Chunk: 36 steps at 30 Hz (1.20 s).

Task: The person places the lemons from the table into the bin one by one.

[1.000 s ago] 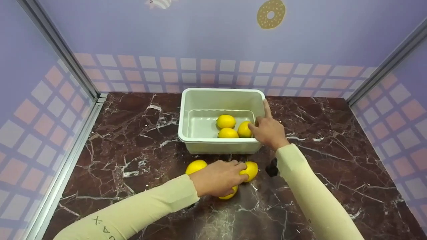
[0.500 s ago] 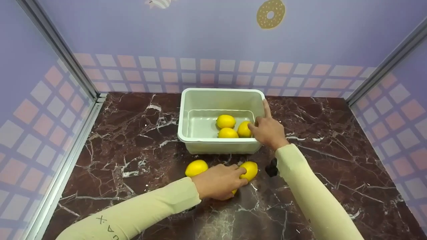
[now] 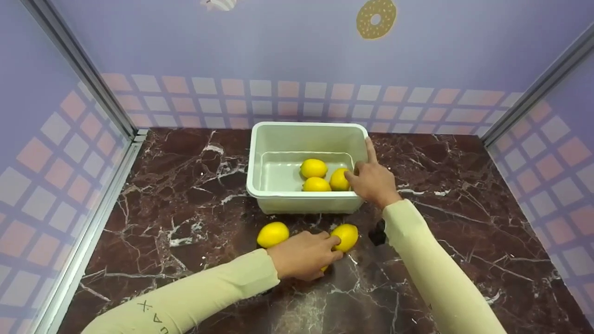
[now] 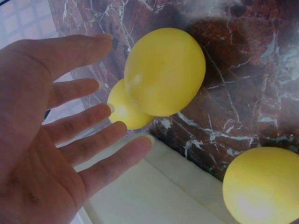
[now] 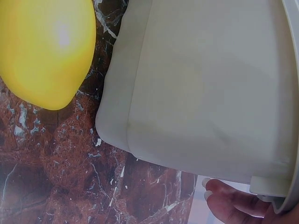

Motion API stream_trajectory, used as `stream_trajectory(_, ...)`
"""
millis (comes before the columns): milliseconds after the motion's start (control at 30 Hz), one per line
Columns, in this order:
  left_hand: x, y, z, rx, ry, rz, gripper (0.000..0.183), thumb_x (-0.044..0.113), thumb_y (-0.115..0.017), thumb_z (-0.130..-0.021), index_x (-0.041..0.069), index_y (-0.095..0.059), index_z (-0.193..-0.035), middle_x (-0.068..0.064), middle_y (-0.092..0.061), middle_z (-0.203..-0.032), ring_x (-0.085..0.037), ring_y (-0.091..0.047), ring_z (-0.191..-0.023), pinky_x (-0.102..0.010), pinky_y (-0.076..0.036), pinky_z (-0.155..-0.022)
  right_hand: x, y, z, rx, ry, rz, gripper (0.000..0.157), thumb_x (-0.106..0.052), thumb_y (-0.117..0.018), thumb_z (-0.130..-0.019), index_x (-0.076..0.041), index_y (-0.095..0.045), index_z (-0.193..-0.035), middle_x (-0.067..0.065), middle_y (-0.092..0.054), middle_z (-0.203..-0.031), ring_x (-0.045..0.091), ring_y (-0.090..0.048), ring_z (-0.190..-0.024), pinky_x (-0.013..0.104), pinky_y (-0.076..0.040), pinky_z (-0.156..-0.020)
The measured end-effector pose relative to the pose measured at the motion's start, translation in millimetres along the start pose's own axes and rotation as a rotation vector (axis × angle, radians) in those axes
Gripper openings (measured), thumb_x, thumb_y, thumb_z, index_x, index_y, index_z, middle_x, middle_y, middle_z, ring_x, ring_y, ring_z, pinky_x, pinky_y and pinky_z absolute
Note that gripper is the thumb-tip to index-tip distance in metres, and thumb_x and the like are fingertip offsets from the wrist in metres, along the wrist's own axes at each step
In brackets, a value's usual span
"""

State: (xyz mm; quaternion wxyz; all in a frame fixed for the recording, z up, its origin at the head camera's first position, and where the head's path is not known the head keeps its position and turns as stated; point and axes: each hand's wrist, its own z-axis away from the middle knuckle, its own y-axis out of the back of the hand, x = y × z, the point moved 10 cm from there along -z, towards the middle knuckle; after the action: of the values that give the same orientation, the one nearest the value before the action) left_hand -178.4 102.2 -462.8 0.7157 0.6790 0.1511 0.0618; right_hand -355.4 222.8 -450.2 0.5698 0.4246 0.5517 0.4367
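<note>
So, three lemons point(image 3: 313, 169) in tub point(image 3: 308, 205), three outside; left hand point(image 3: 306, 255) spread, gripping nothing; right hand point(image 3: 375, 182) gripping tub.

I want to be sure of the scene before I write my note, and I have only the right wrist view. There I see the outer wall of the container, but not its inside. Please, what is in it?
Observer: Three lemons lie in the container, toward its right side.
Operator: Thank you. I cannot see the left hand. Does it grip something?
Observer: No, in the left wrist view the left hand has its fingers spread, closed round nothing.
Operator: Outside the container I see one lemon only. Are there others?
Observer: Yes, the left wrist view shows three loose lemons outside it.
</note>
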Motion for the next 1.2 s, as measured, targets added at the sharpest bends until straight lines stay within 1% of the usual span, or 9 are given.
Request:
stream_trajectory(233,0.4,-5.6,-0.7,-0.015,0.011,0.023,0.028,0.030,-0.066,-0.086,0.022,-0.064,-0.112,0.001,-0.058,-0.107,-0.016,-0.059,-0.086,-0.030,-0.055,-0.062,0.6,-0.1,0.2,-0.007,-0.008,-0.005,0.040,-0.046,-0.047,-0.093,-0.009,-0.064,-0.088,0.003,0.004,-0.165,0.034,-0.061,-0.080,0.050,-0.050,-0.070)
stream_trajectory(467,-0.1,-11.2,-1.6,-0.026,0.020,0.022,0.024,0.027,-0.062,-0.089,0.022,-0.064,-0.113,0.001,-0.058,-0.107,-0.015,-0.061,-0.087,-0.031,-0.056,-0.062,0.9,0.6,0.1,0.002,-0.003,-0.005,0.039,-0.045,-0.048,-0.092,-0.009,-0.063,-0.085,0.003,0.003,-0.165,0.034,-0.063,-0.079,0.050,-0.051,-0.069)
stream_trajectory(567,-0.6,-14.1,-2.2,-0.029,0.022,0.022,0.024,0.027,-0.063,-0.089,0.023,-0.064,-0.112,0.001,-0.059,-0.107,-0.015,-0.061,-0.087,-0.030,-0.056,-0.062,0.6,0.2,0.0,0.000,-0.003,-0.006,0.041,-0.045,-0.048,-0.093,-0.009,-0.064,-0.086,0.004,0.003,-0.165,0.033,-0.062,-0.079,0.049,-0.051,-0.068)
stream_trajectory(800,-1.0,-20.0,-3.3,-0.049,0.026,0.039,0.022,0.027,-0.063,-0.090,0.022,-0.065,-0.111,0.001,-0.059,-0.108,-0.015,-0.061,-0.088,-0.031,-0.056,-0.063,0.3,-1.1,0.2,-0.015,-0.007,-0.005,0.043,-0.046,-0.047,-0.094,-0.007,-0.065,-0.091,0.003,0.004,-0.165,0.034,-0.062,-0.083,0.050,-0.051,-0.073)
stream_trajectory(967,-0.4,-23.5,-3.1,-0.052,0.030,0.046,0.020,0.025,-0.063,-0.090,0.021,-0.065,-0.109,0.001,-0.060,-0.108,-0.016,-0.062,-0.090,-0.032,-0.057,-0.065,0.9,-1.3,-0.6,-0.013,-0.010,-0.008,0.042,-0.046,-0.047,-0.094,-0.008,-0.066,-0.090,0.003,0.005,-0.165,0.033,-0.062,-0.083,0.049,-0.051,-0.071)
stream_trajectory(1100,-0.1,-27.3,-2.6,-0.076,0.028,0.039,0.018,0.025,-0.060,-0.092,0.021,-0.064,-0.109,0.001,-0.059,-0.110,-0.015,-0.062,-0.091,-0.032,-0.057,-0.067,1.5,-1.4,-0.5,-0.014,-0.011,-0.010,0.041,-0.046,-0.047,-0.094,-0.010,-0.065,-0.087,0.003,0.005,-0.165,0.032,-0.062,-0.080,0.046,-0.049,-0.067)
stream_trajectory(1200,0.1,-29.3,-2.8,-0.095,0.023,0.035,0.020,0.025,-0.057,-0.094,0.022,-0.064,-0.112,0.000,-0.059,-0.117,-0.015,-0.062,-0.097,-0.031,-0.058,-0.070,1.7,-0.4,-0.2,-0.010,-0.009,-0.009,0.039,-0.044,-0.048,-0.093,-0.011,-0.064,-0.082,0.003,0.005,-0.165,0.032,-0.061,-0.076,0.045,-0.048,-0.064)
